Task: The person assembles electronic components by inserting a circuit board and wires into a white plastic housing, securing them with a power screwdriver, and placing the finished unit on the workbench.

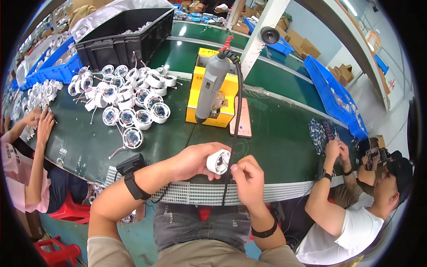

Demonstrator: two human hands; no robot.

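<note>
My left hand [199, 161] is closed round a small white round plastic housing [218, 162], tilted with its hollow side toward my right hand. Thumb and fingers of my right hand [248, 176] are pinched together just right of the housing; what they hold, if anything, is too small to make out. A grey electric screwdriver [212, 86] hangs point down beyond my hands, and its black cable [238, 120] runs down past the housing. Farther left, a pile of similar white housings [126, 95] with circuit boards and thin wires covers part of the green work surface [178, 138].
A yellow box [194, 95] and a pink phone [242, 118] lie beyond my hands. A black bin [120, 49] stands behind the pile. White perforated strip [178, 193] lines the near edge. Co-workers sit on both sides; a blue tray [329, 91] is at the right.
</note>
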